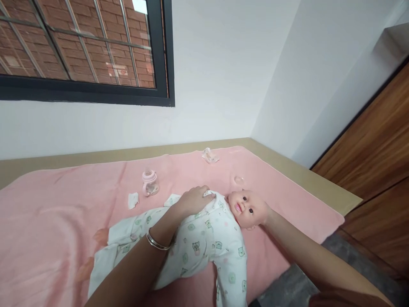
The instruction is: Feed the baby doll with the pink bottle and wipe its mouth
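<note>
A baby doll (204, 238) in a white sleepsuit with a green animal print lies on its back on a pink sheet (271, 264). Its head (247, 209) points right and its bare feet point left. My left hand (196, 200), with a silver bangle on the wrist, grips the doll's upper chest and shoulder, fingers curved over the cloth. Behind the crown of the head, my right hand (268, 215) cups it from the right; those fingers are hidden under the head. Whether the head is lifted off the sheet I cannot tell.
A pink-topped baby bottle (150, 182) stands beyond the doll, with a small white cloth or tissue (133, 200) beside it. Farther back lie a crumpled clear wrapper (210, 155) and a small clear ring-like piece (238, 180). Walls, a barred window (79, 47) and a wooden cabinet (377, 157) surround the bed.
</note>
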### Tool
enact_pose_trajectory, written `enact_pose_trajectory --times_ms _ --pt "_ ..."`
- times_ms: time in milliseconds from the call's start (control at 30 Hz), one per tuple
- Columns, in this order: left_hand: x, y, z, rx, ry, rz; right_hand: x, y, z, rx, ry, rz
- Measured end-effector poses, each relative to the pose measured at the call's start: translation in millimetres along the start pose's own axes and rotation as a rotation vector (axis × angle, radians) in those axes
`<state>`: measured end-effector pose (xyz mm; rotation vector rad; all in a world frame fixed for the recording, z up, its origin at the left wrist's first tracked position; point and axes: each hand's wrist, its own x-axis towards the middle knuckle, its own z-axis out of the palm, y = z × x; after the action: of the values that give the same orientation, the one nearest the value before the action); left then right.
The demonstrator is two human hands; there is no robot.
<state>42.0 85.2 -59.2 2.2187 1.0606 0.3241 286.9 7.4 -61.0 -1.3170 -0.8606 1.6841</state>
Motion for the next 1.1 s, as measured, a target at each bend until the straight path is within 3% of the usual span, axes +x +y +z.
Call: enact_pose_trajectory --times_ms 167,367,567,667,767,833,1000,1100 --pt "1 2 -0.4 0.04 -0.001 -0.009 -35 14 4 0.246 0.078 0.049" --pt "-2 4 -2.5 0.121 0.059 -0.052 -33 0 20 0.601 0.179 0.09" --pt "-19 20 7.4 0.288 0.222 -0.025 -17 -1 8 0.438 0.152 0.114" --pt "-40 23 21.2 0.378 0.308 0.064 -13 10 -4 0.387 0.139 0.096" --pt "-68 14 37.7 0.461 0.4 0.193 -8 15 -15 0.31 0.168 0.122" --pt "-88 1 46.9 0.51 0.464 0.276 -2 13 -24 0.156 0.264 0.075" --pt "-131 -32 55.8 0.607 0.564 0.457 22 -15 -54 -0.614 0.802 -0.365" --pt "-145 -43 57.0 0.64 0.59 0.534 39 -37 -67 -0.874 0.824 -0.415"
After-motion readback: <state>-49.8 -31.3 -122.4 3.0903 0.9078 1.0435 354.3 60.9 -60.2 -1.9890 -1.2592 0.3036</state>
